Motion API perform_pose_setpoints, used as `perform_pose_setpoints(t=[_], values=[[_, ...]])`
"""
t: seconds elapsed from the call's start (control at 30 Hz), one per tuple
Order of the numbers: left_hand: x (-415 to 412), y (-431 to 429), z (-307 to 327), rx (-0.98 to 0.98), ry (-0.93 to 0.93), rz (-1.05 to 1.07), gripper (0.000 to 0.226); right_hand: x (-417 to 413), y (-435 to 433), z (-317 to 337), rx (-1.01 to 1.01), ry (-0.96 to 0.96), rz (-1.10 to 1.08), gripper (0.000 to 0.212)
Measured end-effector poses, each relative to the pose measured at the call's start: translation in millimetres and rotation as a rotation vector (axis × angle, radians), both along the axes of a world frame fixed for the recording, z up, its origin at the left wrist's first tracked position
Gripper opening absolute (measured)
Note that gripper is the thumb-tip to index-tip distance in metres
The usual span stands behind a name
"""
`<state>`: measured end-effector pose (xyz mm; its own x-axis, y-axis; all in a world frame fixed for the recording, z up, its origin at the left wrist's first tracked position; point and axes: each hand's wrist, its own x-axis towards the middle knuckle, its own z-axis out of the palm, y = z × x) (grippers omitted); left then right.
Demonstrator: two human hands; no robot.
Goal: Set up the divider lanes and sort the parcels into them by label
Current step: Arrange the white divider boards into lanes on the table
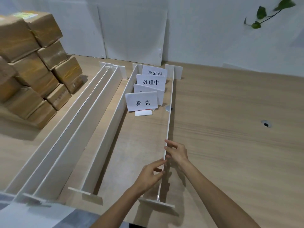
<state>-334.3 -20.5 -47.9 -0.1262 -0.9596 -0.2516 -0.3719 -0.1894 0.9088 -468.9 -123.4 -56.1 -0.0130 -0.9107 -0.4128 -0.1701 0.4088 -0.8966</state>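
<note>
Several long white divider boards stand on edge on the wooden table [230, 112]. My left hand [150, 176] and my right hand [177, 152] both pinch the top edge of the rightmost divider [171, 102], left hand from the left side, right hand from the right. Another divider [115, 116] stands alone to its left, and three more [74, 129] lie close together further left. Several white label cards [142, 102] with printed characters stand between the two right dividers at the far end. Brown taped parcels [32, 71] are stacked at the far left.
White boards [134, 35] lean against the back wall. A cable hole [266, 124] sits in the table at right. A small round silver object [168, 108] lies by the held divider near the cards. Plant leaves [261, 15] hang at top right.
</note>
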Motion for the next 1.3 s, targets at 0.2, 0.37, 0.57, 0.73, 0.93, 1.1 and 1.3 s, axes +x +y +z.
perform_pose_setpoints(t=[0.2,0.37,0.57,0.73,0.93,1.1,1.3], values=[[1.4,10.6,-13.5,-0.035,-0.066,-0.049,0.042,0.9,13.3,-2.3,-0.008,-0.018,0.009,0.031],[10.7,11.0,-5.6,-0.058,-0.107,-0.033,0.043,-0.3,13.3,8.5,-0.024,-0.033,-0.029,0.029],[65.5,-1.0,39.5,-0.171,-0.112,0.045,0.042,13.4,0.1,68.9,-0.202,0.071,-0.035,0.025],[152.9,-7.7,76.5,-0.267,-0.148,0.145,0.041,65.4,-10.6,107.6,-0.29,0.05,0.056,0.029],[276.1,-8.2,83.9,-0.283,-0.233,0.167,0.04,176.1,1.1,112.5,-0.275,-0.037,0.146,0.03],[366.7,-6.6,69.5,-0.279,-0.282,0.097,0.042,284.6,11.4,99.2,-0.243,-0.074,0.118,0.029],[417.3,-7.3,41.6,-0.15,-0.28,-0.049,0.044,378.8,22.1,74.5,-0.173,-0.04,0.132,0.038]])
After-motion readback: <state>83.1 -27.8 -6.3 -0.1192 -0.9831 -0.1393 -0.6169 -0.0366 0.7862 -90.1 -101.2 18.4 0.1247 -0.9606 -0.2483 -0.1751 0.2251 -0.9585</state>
